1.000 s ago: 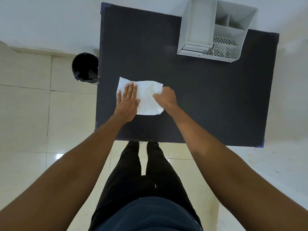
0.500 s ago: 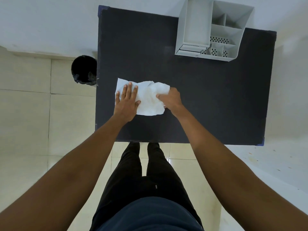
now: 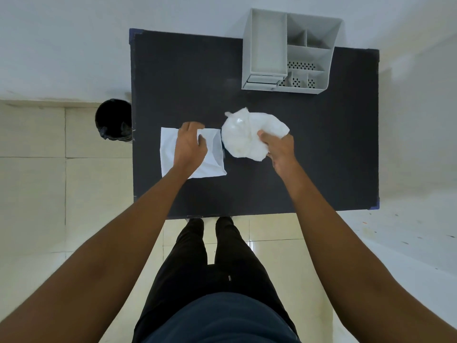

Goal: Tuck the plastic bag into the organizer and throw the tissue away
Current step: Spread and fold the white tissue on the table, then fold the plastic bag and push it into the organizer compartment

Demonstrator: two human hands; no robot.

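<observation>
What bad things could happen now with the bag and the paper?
The crumpled clear plastic bag is puffy, so in the right hand's grip it might spring back out of the grey plastic desk organizer. The flat white tissue under the left hand could flutter past the black bin.

The table is black, the tissue and plastic bag white, the organizer grey with dotted holes, the bin black.
</observation>
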